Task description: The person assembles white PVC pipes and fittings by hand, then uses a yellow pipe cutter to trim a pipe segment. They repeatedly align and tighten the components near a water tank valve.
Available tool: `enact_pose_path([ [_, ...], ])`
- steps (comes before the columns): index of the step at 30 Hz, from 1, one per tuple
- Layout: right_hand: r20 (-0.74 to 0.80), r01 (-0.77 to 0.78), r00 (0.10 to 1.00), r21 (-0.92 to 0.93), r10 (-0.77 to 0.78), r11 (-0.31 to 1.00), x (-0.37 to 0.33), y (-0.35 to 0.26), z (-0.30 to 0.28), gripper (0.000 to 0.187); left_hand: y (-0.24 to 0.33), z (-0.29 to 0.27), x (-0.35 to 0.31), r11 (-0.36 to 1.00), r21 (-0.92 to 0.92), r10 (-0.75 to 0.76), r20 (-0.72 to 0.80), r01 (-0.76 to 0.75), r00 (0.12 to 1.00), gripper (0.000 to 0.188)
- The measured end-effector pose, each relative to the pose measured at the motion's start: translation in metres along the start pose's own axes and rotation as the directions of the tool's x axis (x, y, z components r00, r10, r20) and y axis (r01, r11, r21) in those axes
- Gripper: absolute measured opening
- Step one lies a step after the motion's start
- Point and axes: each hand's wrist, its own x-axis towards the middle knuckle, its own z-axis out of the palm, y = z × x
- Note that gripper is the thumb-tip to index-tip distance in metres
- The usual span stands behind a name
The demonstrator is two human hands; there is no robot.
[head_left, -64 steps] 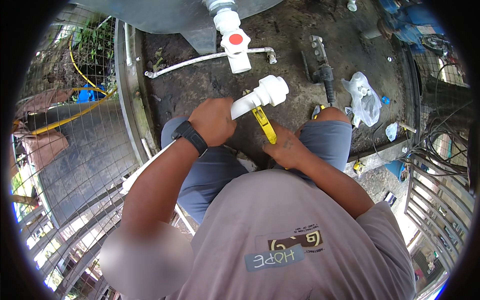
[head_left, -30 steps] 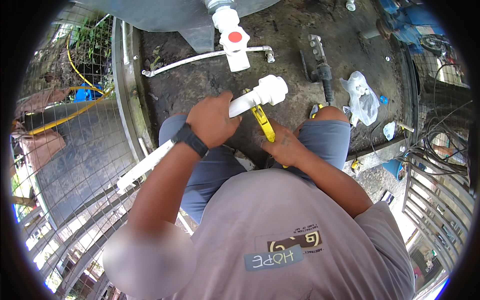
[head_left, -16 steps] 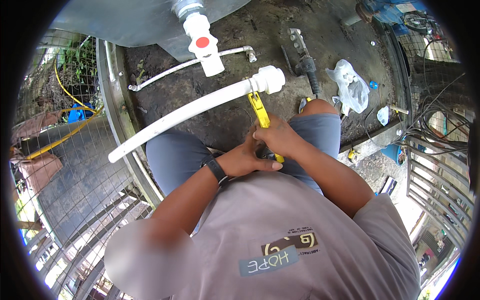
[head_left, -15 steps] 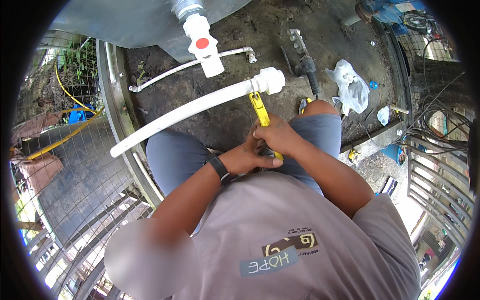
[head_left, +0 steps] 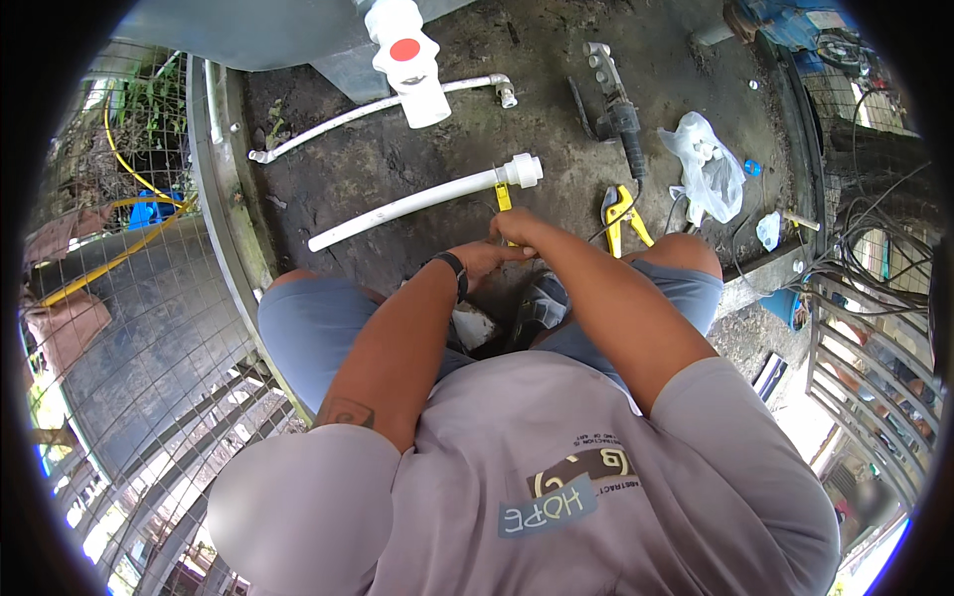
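Note:
A long yellow tool point(head_left: 504, 196) points away from me, its far end at the white pipe point(head_left: 397, 210) just beside the white union fitting point(head_left: 522, 171). My right hand point(head_left: 522, 231) is closed round the tool's handle. Against it, my left hand point(head_left: 485, 260) is closed at the handle's near end, thumb reaching toward the right hand; most of its fingers are hidden. The tool's exact kind cannot be made out. Pipe and fitting are low over the dark floor point(head_left: 397, 164).
A white valve point(head_left: 407, 70) with a red disc juts from the grey tank point(head_left: 248, 30). Behind the pipe lies a thin white pipe point(head_left: 378, 107). A yellow pipe cutter point(head_left: 624, 219), a dark corded tool point(head_left: 623, 119) and a plastic bag point(head_left: 708, 169) lie to the right.
Both hands have moved away from my body and down, taking the yellow tool, pipe and fitting lower. My knees have spread, and the yellow pipe cutter now shows fully.

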Motion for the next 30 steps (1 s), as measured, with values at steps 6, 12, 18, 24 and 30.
enact_pose_path([
  [6, -0.024, -0.142, 0.989, 0.166, 0.148, 0.976, -0.001, 0.003, 0.013, 0.049, -0.034, -0.006, 0.043, 0.964, -0.261, -0.019, 0.086, 0.04, 0.996, 0.086],
  [12, 0.076, -0.318, 0.948, 0.243, 0.309, 0.917, -0.016, -0.015, 0.004, 0.04, -0.053, -0.005, 0.072, 0.928, -0.368, -0.075, -0.055, 0.05, 0.996, 0.073],
  [18, 0.094, -0.276, 0.961, 0.297, 0.259, 0.914, 0.008, 0.003, 0.015, 0.037, -0.063, -0.01, 0.083, 0.922, -0.381, 0.072, -0.007, -0.069, 0.997, 0.096],
  [24, 0.13, -0.242, 0.969, 0.292, 0.212, 0.925, 0.034, 0.022, 0.019, 0.045, -0.041, 0.006, 0.057, 0.891, -0.402, 0.191, -0.094, -0.213, 0.977, 0.061],
  [30, 0.202, -0.394, 0.919, 0.394, 0.34, 0.83, -0.002, -0.008, 0.007, 0.056, -0.039, 0.005, 0.055, 0.898, -0.354, 0.261, -0.051, -0.262, 0.964, 0.056],
])
